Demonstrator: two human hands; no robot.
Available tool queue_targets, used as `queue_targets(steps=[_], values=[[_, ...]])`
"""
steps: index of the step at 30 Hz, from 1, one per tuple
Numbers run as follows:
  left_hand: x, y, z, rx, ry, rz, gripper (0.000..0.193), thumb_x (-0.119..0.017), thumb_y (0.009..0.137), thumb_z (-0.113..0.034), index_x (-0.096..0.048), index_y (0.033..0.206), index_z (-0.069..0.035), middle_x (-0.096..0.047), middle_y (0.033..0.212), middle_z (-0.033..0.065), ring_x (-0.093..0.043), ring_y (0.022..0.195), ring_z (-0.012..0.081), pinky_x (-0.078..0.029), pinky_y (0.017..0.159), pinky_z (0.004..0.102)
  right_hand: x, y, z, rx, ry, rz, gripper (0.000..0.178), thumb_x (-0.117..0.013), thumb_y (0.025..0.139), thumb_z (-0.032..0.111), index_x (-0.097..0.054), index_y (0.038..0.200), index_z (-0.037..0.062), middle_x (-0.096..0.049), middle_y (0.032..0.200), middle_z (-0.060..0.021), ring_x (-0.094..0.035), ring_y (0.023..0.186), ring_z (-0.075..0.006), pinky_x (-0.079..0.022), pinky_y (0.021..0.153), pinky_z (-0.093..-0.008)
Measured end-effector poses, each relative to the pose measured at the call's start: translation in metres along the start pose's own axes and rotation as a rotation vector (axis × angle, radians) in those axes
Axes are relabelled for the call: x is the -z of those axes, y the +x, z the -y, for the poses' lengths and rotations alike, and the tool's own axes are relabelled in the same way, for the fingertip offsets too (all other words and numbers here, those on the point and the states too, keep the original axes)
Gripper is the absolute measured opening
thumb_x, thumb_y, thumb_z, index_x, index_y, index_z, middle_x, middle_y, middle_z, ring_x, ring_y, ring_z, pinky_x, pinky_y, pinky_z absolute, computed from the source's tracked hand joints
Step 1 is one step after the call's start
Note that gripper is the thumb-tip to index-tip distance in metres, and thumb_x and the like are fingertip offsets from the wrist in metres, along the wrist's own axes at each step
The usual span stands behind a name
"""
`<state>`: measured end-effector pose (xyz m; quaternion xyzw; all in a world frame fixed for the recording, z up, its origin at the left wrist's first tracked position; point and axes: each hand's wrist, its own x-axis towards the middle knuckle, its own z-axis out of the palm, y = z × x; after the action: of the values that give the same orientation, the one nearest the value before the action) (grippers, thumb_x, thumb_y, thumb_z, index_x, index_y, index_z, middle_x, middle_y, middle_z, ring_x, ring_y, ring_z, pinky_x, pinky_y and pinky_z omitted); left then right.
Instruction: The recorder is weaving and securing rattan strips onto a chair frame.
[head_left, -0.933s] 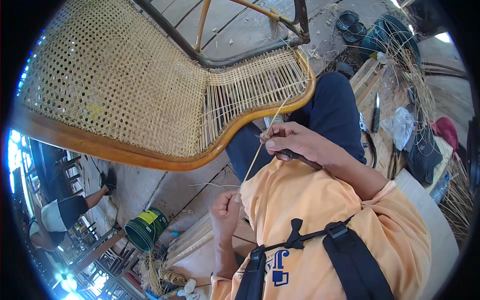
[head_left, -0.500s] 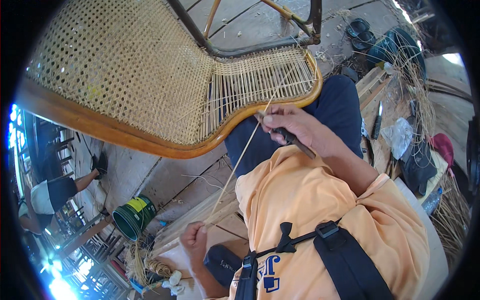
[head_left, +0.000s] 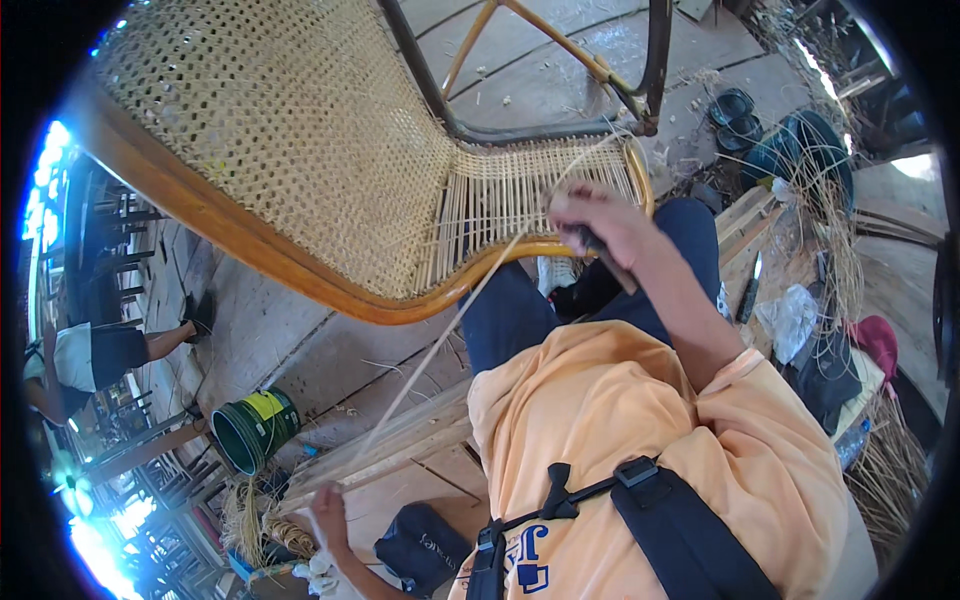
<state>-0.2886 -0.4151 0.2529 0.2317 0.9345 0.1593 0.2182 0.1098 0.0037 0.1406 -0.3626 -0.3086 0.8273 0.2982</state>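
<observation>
A cane chair [head_left: 270, 150] with a curved, varnished wooden frame lies tilted before me, its near panel closely woven. At its right end, the seat part [head_left: 500, 190] has mostly parallel strands with gaps between them. My right hand [head_left: 610, 225] is closed just over the frame's edge, around a slim dark-handled tool [head_left: 597, 246] whose working end is hidden. A long pale cane strand [head_left: 418, 370] runs from the weave by my right fingers down to the lower left. Toward its lower end, my left hand [head_left: 328, 512] is curled and smeared by motion.
A green bucket [head_left: 255, 430] lies tipped at the left, near bundled cane [head_left: 290, 535]. On the right are a knife [head_left: 750, 290], a plastic bag [head_left: 790, 322], a red cap [head_left: 877, 345] and loose strands [head_left: 845, 240]. A person [head_left: 95, 355] is at far left.
My left hand has moved down and left, drawing the strand out longer. My right hand has moved slightly up and right, over the seat strands. The whole view has shifted a little.
</observation>
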Motion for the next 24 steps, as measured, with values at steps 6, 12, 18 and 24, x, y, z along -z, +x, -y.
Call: queue_targets(steps=[6,12,18,24], values=[[-0.11,0.011,-0.168,-0.634,0.212,-0.01,0.044,-0.057,0.08,-0.006,-0.049,0.123,0.001,-0.049,0.125,0.0191,-0.045,0.117,0.0357,-0.035,0.101,0.0412,-0.048,-0.02,-0.051,-0.077,-0.122,0.107,0.019,-0.061,0.085,0.014,-0.054,0.099,0.0045,-0.055,0.077,-0.0009,-0.049,0.057,-0.0065,-0.039,0.049,-0.0191],[-0.212,-0.009,-0.256,-0.489,-0.291,0.405,0.02,-0.052,0.09,-0.016,-0.058,0.102,0.0,-0.063,0.086,0.0147,-0.06,0.078,0.0216,-0.046,0.072,0.0321,-0.077,-0.045,-0.053,-0.161,0.043,0.271,0.02,-0.063,0.085,0.016,-0.055,0.099,0.0038,-0.051,0.076,0.0005,-0.044,0.058,-0.0057,-0.034,0.05,-0.0185],[-0.214,-0.023,-0.241,-0.536,-0.393,0.4,0.015,-0.055,0.09,-0.013,-0.06,0.091,0.001,-0.06,0.072,0.0096,-0.051,0.066,0.0107,-0.045,0.062,0.0273,-0.063,-0.053,-0.056,-0.241,0.092,0.255,0.021,-0.065,0.084,0.017,-0.055,0.096,0.0026,-0.051,0.074,0.0001,-0.045,0.057,-0.0066,-0.036,0.05,-0.0192],[-0.178,-0.021,-0.206,-0.409,-0.381,0.523,0.016,-0.056,0.088,-0.014,-0.062,0.087,0.001,-0.052,0.068,-0.0032,-0.045,0.062,0.0042,-0.038,0.056,0.0206,-0.041,-0.034,-0.05,-0.189,0.103,0.13,0.018,-0.066,0.083,0.017,-0.057,0.092,0.0042,-0.054,0.073,-0.002,-0.047,0.052,-0.0084,-0.036,0.044,-0.02]])
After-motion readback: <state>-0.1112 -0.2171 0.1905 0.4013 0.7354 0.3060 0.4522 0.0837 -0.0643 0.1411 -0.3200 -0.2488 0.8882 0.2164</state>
